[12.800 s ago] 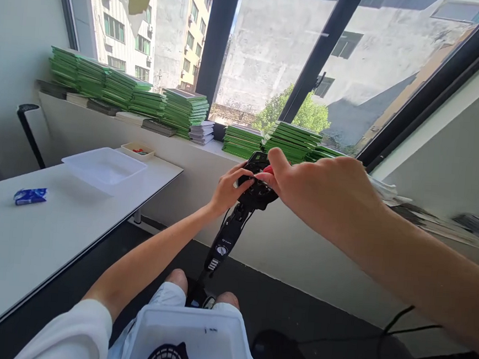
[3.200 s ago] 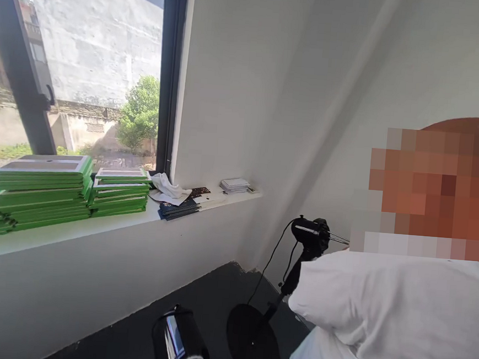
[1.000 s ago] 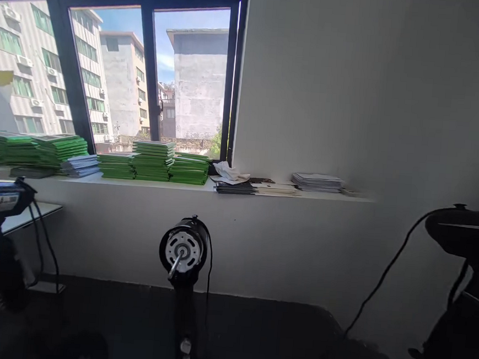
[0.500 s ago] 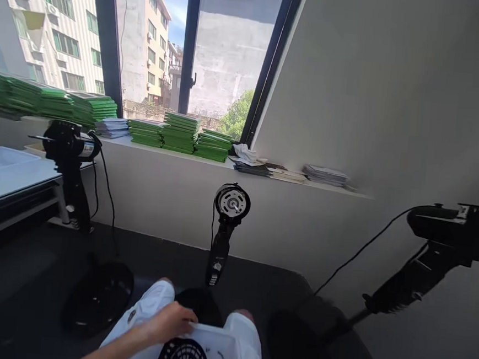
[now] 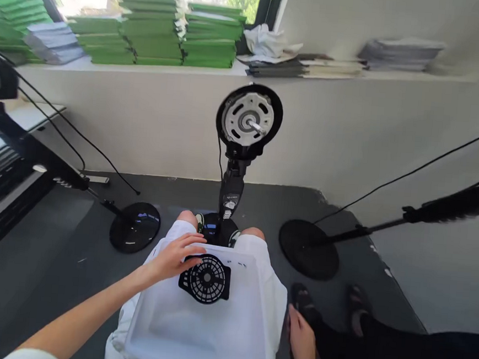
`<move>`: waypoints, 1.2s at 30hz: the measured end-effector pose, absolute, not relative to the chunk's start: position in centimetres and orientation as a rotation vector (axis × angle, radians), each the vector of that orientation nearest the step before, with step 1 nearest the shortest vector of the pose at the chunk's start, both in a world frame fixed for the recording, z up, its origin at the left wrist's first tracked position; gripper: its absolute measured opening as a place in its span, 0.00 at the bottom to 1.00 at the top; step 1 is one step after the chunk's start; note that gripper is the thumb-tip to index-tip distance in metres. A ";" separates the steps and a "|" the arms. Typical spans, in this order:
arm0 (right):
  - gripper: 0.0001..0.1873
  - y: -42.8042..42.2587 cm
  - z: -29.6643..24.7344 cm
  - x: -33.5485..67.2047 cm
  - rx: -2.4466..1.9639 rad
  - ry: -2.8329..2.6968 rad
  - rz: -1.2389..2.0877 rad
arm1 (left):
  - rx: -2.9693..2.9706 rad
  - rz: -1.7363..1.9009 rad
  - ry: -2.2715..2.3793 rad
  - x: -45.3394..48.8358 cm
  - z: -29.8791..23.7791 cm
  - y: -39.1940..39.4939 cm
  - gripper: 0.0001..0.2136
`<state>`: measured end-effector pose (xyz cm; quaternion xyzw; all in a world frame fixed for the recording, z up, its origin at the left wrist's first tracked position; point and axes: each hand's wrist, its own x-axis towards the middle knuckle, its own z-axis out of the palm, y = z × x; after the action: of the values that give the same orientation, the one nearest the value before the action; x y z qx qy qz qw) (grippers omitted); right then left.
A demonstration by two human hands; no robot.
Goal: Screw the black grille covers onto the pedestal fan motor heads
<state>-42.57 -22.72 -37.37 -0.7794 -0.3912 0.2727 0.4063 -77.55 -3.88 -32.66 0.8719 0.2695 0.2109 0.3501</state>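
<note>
A white plastic tray [image 5: 206, 332] rests on my lap. Inside it, near the far edge, lies a black round grille cover [image 5: 207, 279] with a slotted face. My left hand [image 5: 179, 256] reaches over the tray's left side, fingers stretched out, beside the cover; whether the thumb touches it I cannot tell. Low on the right, outside the tray, my right hand [image 5: 302, 339] is closed around something dark and mostly hidden. Straight ahead stands a black fan stand with its motor [image 5: 248, 119] bare, the metal shaft pointing toward me.
Two more black stands rise from round bases, one left [image 5: 135, 227] and one right [image 5: 308, 248], with cables trailing. Green stacks [image 5: 151, 34] line the windowsill beside a crumpled white cloth [image 5: 265, 40]. Another person's dark-clad legs [image 5: 395, 355] are at lower right.
The view has tilted down and come closer to the motor, so the whole tray now shows. My right hand and another person's legs have come into sight. My left hand remains by the cover.
</note>
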 end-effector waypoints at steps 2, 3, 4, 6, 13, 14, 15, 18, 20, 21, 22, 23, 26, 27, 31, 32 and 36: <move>0.35 -22.2 -38.1 -42.1 -2.015 -0.886 0.710 | 2.323 0.369 0.641 -77.5 -33.3 -6.3 0.24; 0.34 -21.8 -38.2 -42.0 -2.028 -0.854 0.728 | 2.347 0.236 0.616 -77.2 -33.7 -7.5 0.33; 0.34 -21.4 -38.2 -42.0 -2.034 -0.837 0.748 | 2.360 0.117 0.602 -76.9 -34.0 -8.4 0.41; 0.34 -20.4 -37.7 -42.3 -2.033 -0.834 0.780 | 2.335 -0.033 0.615 -76.2 -34.4 -9.4 0.46; 0.32 -17.5 -32.7 -43.4 -1.938 -0.895 0.737 | 1.325 0.478 1.056 -75.8 -31.0 -7.0 0.20; 0.31 -17.1 -31.7 -43.7 -1.920 -0.915 0.734 | 1.154 0.584 1.068 -75.6 -30.2 -6.8 0.22; 0.30 -16.6 -30.6 -44.1 -1.898 -0.950 0.751 | 1.014 0.663 1.048 -75.2 -29.3 -6.7 0.24; 0.26 -14.9 -27.2 -46.2 -1.778 -1.127 0.936 | 0.751 0.774 0.935 -73.7 -26.9 -6.9 0.29; 0.28 -13.8 -25.2 -48.1 -1.677 -1.249 1.121 | 0.676 0.800 0.869 -72.5 -25.3 -7.1 0.29; 0.29 -13.3 -24.4 -49.0 -1.637 -1.292 1.208 | 0.664 0.816 0.837 -72.0 -24.6 -7.1 0.29; 0.31 -12.9 -23.8 -49.7 -1.605 -1.316 1.279 | 0.665 0.839 0.809 -71.6 -24.0 -7.1 0.28; 0.32 -12.5 -23.2 -50.3 -1.584 -1.324 1.325 | 0.674 0.864 0.786 -71.3 -23.4 -6.9 0.27; 0.37 -11.3 -21.8 -50.3 -1.554 -1.272 1.229 | 0.806 0.865 0.755 -71.4 -21.8 -5.9 0.25; 0.38 -10.9 -21.4 -49.9 -1.544 -1.262 1.136 | 0.904 0.803 0.751 -71.7 -21.3 -5.4 0.25; 0.35 -9.9 -19.2 -48.6 -1.513 -1.493 1.027 | 1.477 0.374 0.657 -72.9 -19.6 -2.7 0.23; 0.31 -9.8 -18.9 -48.6 -1.520 -1.609 1.116 | 1.598 0.276 0.620 -73.1 -19.4 -1.9 0.22; 0.17 -10.9 -19.8 -49.5 -1.571 -1.740 1.431 | 1.735 0.016 0.546 -73.2 -19.8 0.4 0.19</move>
<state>-49.50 -10.93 -19.78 -0.5608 -0.6212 0.5110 0.1964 -73.21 0.40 -19.84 0.7527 0.2369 0.0068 0.6142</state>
